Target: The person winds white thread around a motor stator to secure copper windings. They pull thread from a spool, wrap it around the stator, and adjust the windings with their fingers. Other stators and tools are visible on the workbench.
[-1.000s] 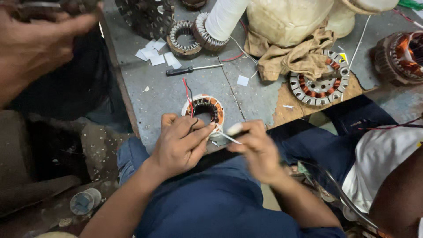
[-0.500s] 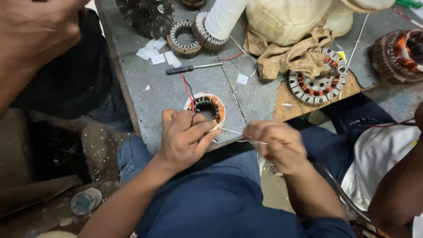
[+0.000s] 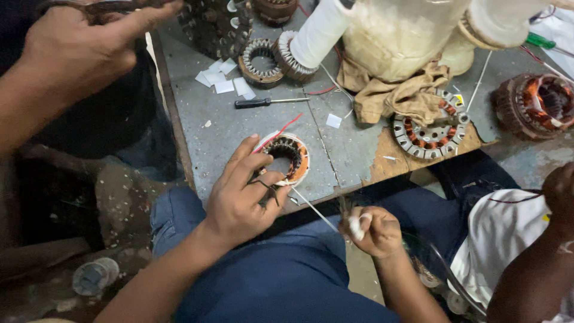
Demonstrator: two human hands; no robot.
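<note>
Nearest the camera, over the lap in blue cloth, the right hand (image 3: 372, 230) is closed in a fist around a small white wad and the end of a thin white cord (image 3: 315, 210), which runs taut up and to the left toward the table edge. The left hand (image 3: 242, 192) lies at the near edge of the grey table (image 3: 206, 143), its fingers spread and pressed on the left side of a small round stator (image 3: 286, 158) with copper-coloured windings and a white rim; a fine wire crosses the fingers. The stator sits flat on the table just inside the near edge, and a red wire (image 3: 281, 130) leads from its top rim. Farther back lie a screwdriver with a black handle (image 3: 270, 102), a small white paper square (image 3: 333, 121), and to the right a larger flat stator ring (image 3: 429, 130) on a wooden patch of the table, touching a crumpled tan rag (image 3: 402, 94). Beyond these are scattered white paper slips (image 3: 222, 81), two toothed metal rings (image 3: 263, 60), and a white spool (image 3: 320, 33). At the top left, another person's hand (image 3: 78, 51) is held above the table's corner, and at the far right another person's arm (image 3: 538, 257) shows beside a white shirt.
</note>
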